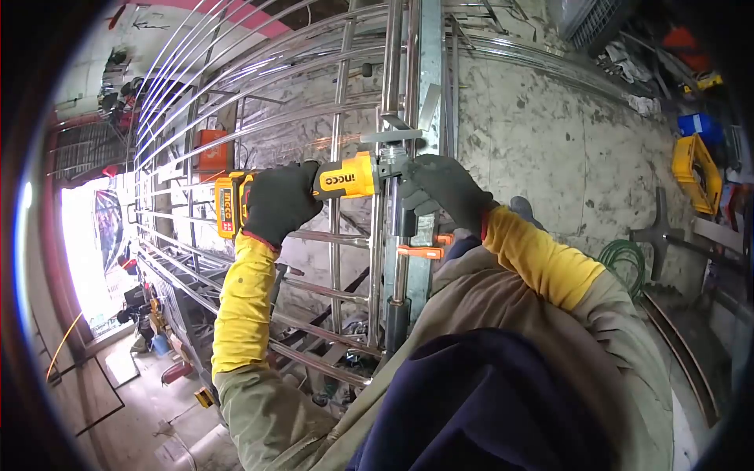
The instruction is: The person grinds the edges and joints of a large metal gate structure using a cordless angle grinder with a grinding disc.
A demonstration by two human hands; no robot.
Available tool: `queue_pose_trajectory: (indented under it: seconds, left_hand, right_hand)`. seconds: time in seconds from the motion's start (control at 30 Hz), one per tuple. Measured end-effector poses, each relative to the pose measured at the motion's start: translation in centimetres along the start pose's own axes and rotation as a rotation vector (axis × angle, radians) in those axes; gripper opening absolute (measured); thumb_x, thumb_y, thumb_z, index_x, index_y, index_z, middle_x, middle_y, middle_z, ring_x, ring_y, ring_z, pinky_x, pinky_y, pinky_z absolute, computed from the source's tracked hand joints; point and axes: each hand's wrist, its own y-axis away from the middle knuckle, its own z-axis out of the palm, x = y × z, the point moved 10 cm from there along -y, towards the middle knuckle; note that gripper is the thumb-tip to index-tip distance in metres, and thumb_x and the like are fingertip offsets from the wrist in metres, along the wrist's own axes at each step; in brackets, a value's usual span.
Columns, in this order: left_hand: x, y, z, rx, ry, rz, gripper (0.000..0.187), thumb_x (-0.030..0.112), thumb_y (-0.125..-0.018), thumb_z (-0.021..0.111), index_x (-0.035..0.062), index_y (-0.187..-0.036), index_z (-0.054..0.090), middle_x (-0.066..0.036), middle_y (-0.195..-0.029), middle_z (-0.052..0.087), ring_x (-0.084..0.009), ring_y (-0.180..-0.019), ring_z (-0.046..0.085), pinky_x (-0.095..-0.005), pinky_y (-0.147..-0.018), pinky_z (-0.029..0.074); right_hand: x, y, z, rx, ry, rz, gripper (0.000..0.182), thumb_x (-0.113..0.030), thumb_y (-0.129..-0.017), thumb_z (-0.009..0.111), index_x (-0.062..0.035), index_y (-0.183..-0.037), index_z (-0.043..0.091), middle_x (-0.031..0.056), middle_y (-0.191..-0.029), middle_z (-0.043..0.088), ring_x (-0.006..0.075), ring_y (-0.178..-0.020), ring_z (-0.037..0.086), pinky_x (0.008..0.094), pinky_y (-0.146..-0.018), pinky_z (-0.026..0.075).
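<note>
A yellow and black cordless angle grinder [345, 177] lies across shiny metal tubes. My left hand [280, 202], in a dark glove, is closed around its rear body, beside the yellow battery [228, 206]. At the head end, my gloved right hand [441, 191] is wrapped around what looks like the side handle, mostly hidden under the fingers. The grinding disc [390, 136] is edge-on at an upright metal tube [393, 63]; whether it touches is hard to see. Faint orange sparks [330, 143] streak left from it. An orange clamp handle [421, 252] sits below my right hand.
A frame of metal bars [228, 86] spreads to the left. A flat steel beam [430, 55] runs beside the tubes. At right are a yellow crate [697, 173], a blue container [701, 125] and a green coiled hose [622, 261]. An orange box [212, 149] stands behind the bars.
</note>
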Motion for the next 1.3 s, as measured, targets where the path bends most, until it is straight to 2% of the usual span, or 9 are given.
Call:
queue_pose_trajectory:
  seconds: [0.1, 0.27, 0.43, 0.6, 0.77, 0.87, 1.03, 1.3]
  left_hand:
    - [-0.3, 0.8, -0.8, -0.001, 0.014, -0.022, 0.033, 0.029, -0.078, 0.081, 0.0157, -0.108, 0.073, -0.014, -0.089, 0.076, -0.0370, -0.084, 0.076, -0.0503, -0.075, 0.060]
    - [-1.7, 3.0, -3.3, -0.036, 0.010, -0.104, 0.042, 0.033, -0.078, 0.084, 0.0174, -0.115, 0.073, -0.013, -0.089, 0.076, -0.0367, -0.084, 0.076, -0.0496, -0.075, 0.060]
    - [-1.0, 2.6, -3.7, -0.001, 0.008, -0.084, 0.039, 0.034, -0.077, 0.085, 0.0162, -0.111, 0.073, -0.013, -0.083, 0.075, -0.0369, -0.078, 0.075, -0.0503, -0.072, 0.060]
    - [1.1, 0.7, -2.9, 0.005, -0.007, -0.008, 0.029, 0.027, -0.079, 0.079, 0.0142, -0.104, 0.073, -0.015, -0.083, 0.075, -0.0386, -0.077, 0.075, -0.0508, -0.070, 0.058]
    - [1.6, -0.5, -2.0, -0.020, -0.055, 0.023, 0.026, 0.024, -0.080, 0.076, 0.0139, -0.104, 0.074, -0.015, -0.084, 0.075, -0.0392, -0.079, 0.075, -0.0515, -0.071, 0.059]
    - [1.6, 0.0, -3.0, -0.012, -0.062, 0.010, 0.027, 0.024, -0.080, 0.077, 0.0143, -0.105, 0.074, -0.015, -0.085, 0.076, -0.0387, -0.079, 0.076, -0.0513, -0.071, 0.059]
    - [0.7, 2.3, -5.2, 0.003, -0.054, -0.062, 0.035, 0.029, -0.077, 0.085, 0.0160, -0.107, 0.073, -0.013, -0.084, 0.076, -0.0366, -0.077, 0.076, -0.0504, -0.070, 0.059]
    - [1.3, 1.0, -4.1, 0.002, -0.073, -0.030, 0.025, 0.025, -0.080, 0.079, 0.0137, -0.101, 0.073, -0.014, -0.082, 0.075, -0.0380, -0.075, 0.075, -0.0503, -0.069, 0.059]
  right_hand:
    - [-0.9, 0.5, 0.1, 0.089, 0.112, -0.056, 0.025, -0.027, -0.111, 0.064, -0.0036, -0.118, 0.070, 0.0095, -0.094, 0.073, 0.0118, -0.072, 0.067, 0.0257, -0.063, 0.055]
    - [-3.0, 0.8, 2.7, -0.017, 0.166, -0.276, 0.036, -0.037, -0.109, 0.068, -0.0029, -0.120, 0.071, 0.0109, -0.099, 0.078, 0.0137, -0.079, 0.074, 0.0280, -0.068, 0.059]
    - [-2.3, 0.7, 2.4, 0.001, 0.128, -0.233, 0.037, -0.038, -0.110, 0.067, -0.0033, -0.122, 0.072, 0.0104, -0.098, 0.078, 0.0136, -0.078, 0.074, 0.0287, -0.068, 0.060]
    - [-0.9, 0.7, -0.1, 0.046, 0.129, -0.152, 0.036, -0.036, -0.110, 0.066, -0.0030, -0.124, 0.071, 0.0108, -0.098, 0.078, 0.0138, -0.076, 0.073, 0.0296, -0.067, 0.060]
    - [0.6, 0.2, -1.1, -0.013, -0.063, -0.078, 0.030, -0.032, -0.111, 0.065, -0.0049, -0.124, 0.072, 0.0102, -0.097, 0.077, 0.0128, -0.075, 0.071, 0.0276, -0.066, 0.059]
    - [-0.3, 0.8, -0.7, 0.064, 0.016, -0.123, 0.029, -0.031, -0.111, 0.066, -0.0057, -0.124, 0.072, 0.0101, -0.096, 0.078, 0.0120, -0.074, 0.071, 0.0267, -0.066, 0.058]
    - [-1.7, 1.0, 1.5, 0.028, 0.026, -0.186, 0.028, -0.030, -0.111, 0.066, -0.0057, -0.123, 0.072, 0.0100, -0.095, 0.078, 0.0120, -0.075, 0.072, 0.0275, -0.066, 0.059]
    - [-0.8, 0.6, 0.5, 0.050, 0.061, -0.140, 0.031, -0.032, -0.111, 0.065, -0.0055, -0.124, 0.072, 0.0103, -0.097, 0.078, 0.0126, -0.075, 0.072, 0.0291, -0.065, 0.059]
